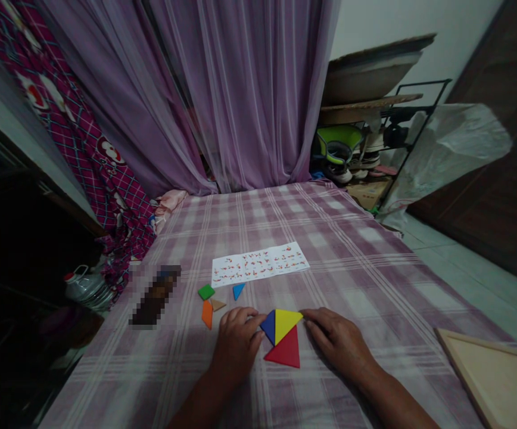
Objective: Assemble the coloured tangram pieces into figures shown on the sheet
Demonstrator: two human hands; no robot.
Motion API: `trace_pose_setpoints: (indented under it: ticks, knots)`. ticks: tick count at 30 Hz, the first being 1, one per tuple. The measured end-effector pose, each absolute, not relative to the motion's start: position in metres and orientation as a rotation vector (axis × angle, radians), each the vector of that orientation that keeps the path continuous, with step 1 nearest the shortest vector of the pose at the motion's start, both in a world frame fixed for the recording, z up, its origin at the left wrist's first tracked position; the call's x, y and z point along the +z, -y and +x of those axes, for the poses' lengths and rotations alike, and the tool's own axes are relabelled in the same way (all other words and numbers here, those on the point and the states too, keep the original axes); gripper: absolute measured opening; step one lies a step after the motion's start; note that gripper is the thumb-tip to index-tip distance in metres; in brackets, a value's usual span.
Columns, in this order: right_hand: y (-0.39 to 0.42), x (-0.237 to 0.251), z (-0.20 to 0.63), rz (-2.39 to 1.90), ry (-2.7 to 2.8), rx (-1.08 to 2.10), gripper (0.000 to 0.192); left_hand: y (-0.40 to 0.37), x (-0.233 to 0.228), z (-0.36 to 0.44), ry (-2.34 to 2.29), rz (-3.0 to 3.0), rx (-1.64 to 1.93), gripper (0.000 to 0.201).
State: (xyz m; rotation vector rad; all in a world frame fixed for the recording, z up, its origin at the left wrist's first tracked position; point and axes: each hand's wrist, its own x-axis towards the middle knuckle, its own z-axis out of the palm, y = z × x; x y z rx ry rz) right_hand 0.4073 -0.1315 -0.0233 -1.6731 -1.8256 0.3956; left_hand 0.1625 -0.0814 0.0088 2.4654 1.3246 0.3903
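Note:
My left hand (237,339) lies low over the cloth, fingers partly stretched, its index fingertip touching the left corner of a dark blue triangle tangram piece (269,327). Beside that piece is a larger yellow triangle (286,323), their edges meeting. Below them a red triangle (286,350) touches the yellow one. My right hand (339,342) rests on the right, fingers extended, with its index fingertip at the yellow triangle's right corner. Left of my left hand lie a green square (206,292), an orange parallelogram (207,314), a tan triangle (218,304) and a light blue triangle (239,291).
A printed sheet of small figures (258,266) lies beyond the pieces on the checked bedsheet (258,220). A shallow wooden tray (495,375) sits at right. Purple curtains (249,89) hang behind. A shoe rack (401,119) and a water bottle (89,289) stand beyond the bed's sides.

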Motion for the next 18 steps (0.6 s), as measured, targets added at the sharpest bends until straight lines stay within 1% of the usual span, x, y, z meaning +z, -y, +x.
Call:
trace_pose_setpoints:
  ticks: [18]
  knots:
    - [0.1314, -0.0198, 0.4061, -1.686, 1.814, 0.400, 0.034, 0.0806, 0.0098, 0.1618, -1.323, 2.473, 0.368, 0.035]
